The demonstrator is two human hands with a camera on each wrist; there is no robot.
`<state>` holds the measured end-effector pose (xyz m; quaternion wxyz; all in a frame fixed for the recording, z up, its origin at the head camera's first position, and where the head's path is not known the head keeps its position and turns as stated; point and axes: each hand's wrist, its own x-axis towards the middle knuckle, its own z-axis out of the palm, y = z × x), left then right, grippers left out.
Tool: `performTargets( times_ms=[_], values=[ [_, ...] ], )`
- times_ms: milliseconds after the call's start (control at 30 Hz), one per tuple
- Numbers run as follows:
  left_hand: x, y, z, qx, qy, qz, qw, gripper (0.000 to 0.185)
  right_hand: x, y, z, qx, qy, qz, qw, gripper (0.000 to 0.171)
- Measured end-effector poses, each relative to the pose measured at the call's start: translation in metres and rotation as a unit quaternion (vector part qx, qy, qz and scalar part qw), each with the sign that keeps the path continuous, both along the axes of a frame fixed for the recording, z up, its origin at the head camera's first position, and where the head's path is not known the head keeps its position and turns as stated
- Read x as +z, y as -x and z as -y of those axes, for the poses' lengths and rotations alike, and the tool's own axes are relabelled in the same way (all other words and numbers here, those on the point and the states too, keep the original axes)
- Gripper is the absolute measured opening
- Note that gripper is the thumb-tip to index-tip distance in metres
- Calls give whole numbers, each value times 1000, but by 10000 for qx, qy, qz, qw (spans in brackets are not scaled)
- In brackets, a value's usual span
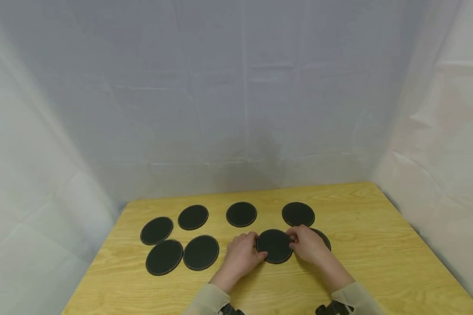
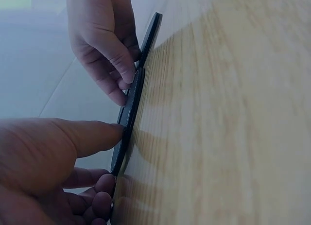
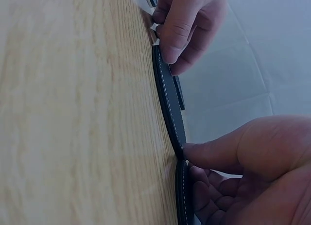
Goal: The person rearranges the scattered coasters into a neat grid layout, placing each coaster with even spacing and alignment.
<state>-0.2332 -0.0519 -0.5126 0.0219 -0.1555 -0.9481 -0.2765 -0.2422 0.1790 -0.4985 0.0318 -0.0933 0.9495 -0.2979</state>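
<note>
Both hands are at one round black coaster (image 1: 274, 246) with stitching along its rim. My left hand (image 1: 241, 253) pinches its left side, with the thumb over the near left edge and the fingers at the far left. On the opposite side, my right hand (image 1: 308, 246) grips the right edge between thumb and fingers. Seen side-on in the left wrist view, the coaster (image 2: 129, 108) lies low over the wood. Another coaster (image 1: 322, 238) is partly hidden behind the right hand, and one more coaster (image 1: 298, 214) lies just beyond that hand.
Further left on the wooden table (image 1: 378, 262) lie several matching coasters, including a front one (image 1: 201, 252) near the left hand and a back one (image 1: 241, 214) beyond it. Pale sheeting (image 1: 236, 96) hangs behind the table and along both sides.
</note>
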Motion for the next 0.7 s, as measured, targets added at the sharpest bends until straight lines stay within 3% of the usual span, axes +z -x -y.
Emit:
performTargets(
  times_ms=[700],
  values=[
    [3, -3, 1, -31, -26, 103, 9999, 48, -3, -3, 1, -53, -11, -113, 9999, 30]
  ],
)
